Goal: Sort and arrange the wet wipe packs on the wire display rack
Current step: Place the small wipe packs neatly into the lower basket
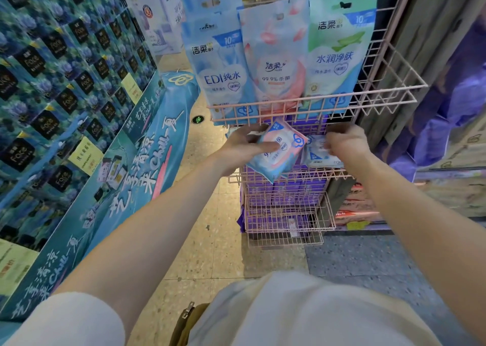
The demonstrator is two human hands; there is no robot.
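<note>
A pink wire display rack (389, 103) stands ahead. Its top basket holds three upright wet wipe packs: a blue pack (221, 64), a pink pack (276, 56) and a green pack (339, 53). Below it, my left hand (242, 145) grips a small pink-and-blue wipe pack (282, 152), tilted over the middle shelf. My right hand (344, 142) is closed on a small blue wipe pack (319, 156) lying on that shelf, partly hidden by my fingers.
Lower baskets (289, 222) hold purple packs. A tall stack of dark blue tissue boxes (60, 77) and a teal banner (147, 156) fill the left. Purple bagged goods (452, 124) sit at the right. Tiled floor (210, 230) runs between them.
</note>
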